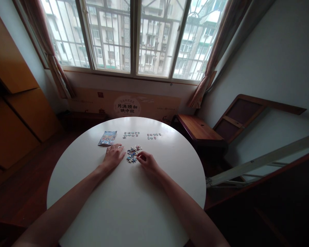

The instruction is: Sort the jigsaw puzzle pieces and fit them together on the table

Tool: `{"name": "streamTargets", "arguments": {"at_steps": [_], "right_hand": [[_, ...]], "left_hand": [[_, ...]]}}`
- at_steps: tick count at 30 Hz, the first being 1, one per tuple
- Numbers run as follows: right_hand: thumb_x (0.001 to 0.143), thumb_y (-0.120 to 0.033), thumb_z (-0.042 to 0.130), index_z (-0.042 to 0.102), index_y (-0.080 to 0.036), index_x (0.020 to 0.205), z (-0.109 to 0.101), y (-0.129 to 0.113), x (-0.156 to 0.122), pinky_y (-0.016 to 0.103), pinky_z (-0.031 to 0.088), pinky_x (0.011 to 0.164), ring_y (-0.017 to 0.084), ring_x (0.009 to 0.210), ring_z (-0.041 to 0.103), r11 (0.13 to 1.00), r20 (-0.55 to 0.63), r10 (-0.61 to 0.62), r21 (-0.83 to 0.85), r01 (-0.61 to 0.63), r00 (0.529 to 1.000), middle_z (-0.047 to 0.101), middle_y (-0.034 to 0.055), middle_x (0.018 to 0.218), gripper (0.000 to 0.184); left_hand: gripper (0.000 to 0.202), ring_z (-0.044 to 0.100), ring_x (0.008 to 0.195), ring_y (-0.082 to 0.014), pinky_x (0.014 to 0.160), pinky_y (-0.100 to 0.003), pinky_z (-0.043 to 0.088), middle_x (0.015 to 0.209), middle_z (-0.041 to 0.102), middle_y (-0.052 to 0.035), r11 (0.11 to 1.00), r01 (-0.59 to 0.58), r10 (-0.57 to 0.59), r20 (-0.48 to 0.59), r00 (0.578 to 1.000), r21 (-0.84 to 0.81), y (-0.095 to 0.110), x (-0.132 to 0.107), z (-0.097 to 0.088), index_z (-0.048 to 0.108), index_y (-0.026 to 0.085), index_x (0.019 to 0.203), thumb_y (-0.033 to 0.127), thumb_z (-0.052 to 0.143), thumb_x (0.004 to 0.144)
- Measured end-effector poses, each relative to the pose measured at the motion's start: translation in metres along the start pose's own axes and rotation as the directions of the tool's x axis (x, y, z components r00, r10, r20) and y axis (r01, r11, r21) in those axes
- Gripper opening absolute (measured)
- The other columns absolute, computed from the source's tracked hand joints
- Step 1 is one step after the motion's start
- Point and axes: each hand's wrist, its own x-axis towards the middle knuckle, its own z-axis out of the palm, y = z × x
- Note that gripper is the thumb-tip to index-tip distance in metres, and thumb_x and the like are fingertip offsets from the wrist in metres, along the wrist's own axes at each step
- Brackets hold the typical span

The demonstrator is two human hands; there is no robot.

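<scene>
A small heap of jigsaw pieces (132, 155), some blue and some pale side up, lies in the middle of the white round table (128, 206). My left hand (114, 154) rests on the tabletop just left of the heap, fingers stretched out, holding nothing. At the heap's right edge my right hand (147, 160) pinches a jigsaw piece between thumb and forefinger; the fingers mostly hide it. Beyond the heap, sorted pieces stand in short rows, one group (131, 134) left of centre and another group (153, 136) to the right.
A blue printed puzzle bag (107, 138) lies beyond my left hand. Past the table's far right edge stands a wooden bench (199, 127). A barred window (134, 37) with curtains is ahead, and wooden cabinets (15, 116) stand at the left.
</scene>
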Motion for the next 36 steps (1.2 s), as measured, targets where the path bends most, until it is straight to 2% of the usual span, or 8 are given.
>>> {"name": "streamTargets", "arguments": {"at_steps": [5,12,22,26,31,36], "right_hand": [[0.08,-0.037,0.056,0.062,-0.016,0.084,0.001,0.003,0.0,0.02,0.033,0.051,0.008,0.05,0.04,1.0,0.012,-0.01,0.0,0.01,1.0,0.054,-0.0025,0.06,0.022],[0.08,-0.036,0.057,0.061,-0.015,0.086,0.002,0.005,0.001,0.019,0.032,0.051,0.007,0.049,0.04,1.0,0.01,-0.016,-0.007,0.017,1.0,0.053,-0.0034,0.059,0.022],[0.08,-0.037,0.057,0.062,-0.015,0.087,0.006,0.008,0.005,0.019,0.034,0.052,0.007,0.05,0.042,1.0,-0.004,-0.007,-0.002,0.007,1.0,0.055,-0.0029,0.061,0.024],[0.08,-0.035,0.057,0.062,-0.015,0.088,0.007,0.009,0.006,0.019,0.035,0.053,0.007,0.05,0.043,1.0,0.001,-0.007,-0.008,0.007,1.0,0.055,-0.0029,0.061,0.023],[0.08,-0.035,0.057,0.063,-0.015,0.088,0.008,0.009,0.006,0.019,0.036,0.054,0.007,0.051,0.044,0.999,-0.005,-0.009,-0.032,0.009,1.0,0.056,-0.0025,0.061,0.023],[0.081,-0.036,0.056,0.063,-0.015,0.088,0.009,0.012,0.006,0.019,0.035,0.053,0.007,0.051,0.044,0.999,0.003,-0.01,-0.038,0.01,1.0,0.056,-0.0026,0.061,0.023]], "left_hand": [[0.036,0.046,0.112,-0.0284,0.096,-0.042,0.031,0.118,0.058,-0.0119,0.999,0.015,-0.016,0.011,1.0,0.038,0.001,-0.002,0.001,0.062,0.02,0.112,0.04,0.045,0.088],[0.052,0.038,0.122,-0.0293,0.101,-0.041,0.027,0.13,0.049,-0.0126,0.992,0.088,-0.092,0.04,0.995,0.091,0.0,-0.001,0.008,0.046,0.019,0.133,0.045,0.042,0.088],[0.053,0.034,0.129,-0.0265,0.106,-0.042,0.022,0.138,0.045,-0.0099,0.988,0.136,-0.144,0.11,0.983,0.075,0.002,0.004,0.013,0.047,0.021,0.132,0.051,0.036,0.089],[0.054,0.033,0.13,-0.0267,0.107,-0.044,0.02,0.14,0.044,-0.0106,0.988,0.136,-0.145,0.129,0.981,0.07,0.002,0.007,0.016,0.045,0.02,0.134,0.05,0.034,0.09],[0.053,0.035,0.128,-0.0268,0.105,-0.048,0.022,0.142,0.042,-0.0084,0.993,0.109,-0.116,0.152,0.982,0.051,0.0,0.016,0.022,0.045,0.022,0.133,0.048,0.021,0.093],[0.065,0.033,0.127,-0.0328,0.104,-0.054,0.021,0.145,0.038,-0.0086,0.985,0.169,-0.174,0.204,0.963,0.044,0.004,0.032,0.026,0.042,0.024,0.136,0.061,0.018,0.089]]}}
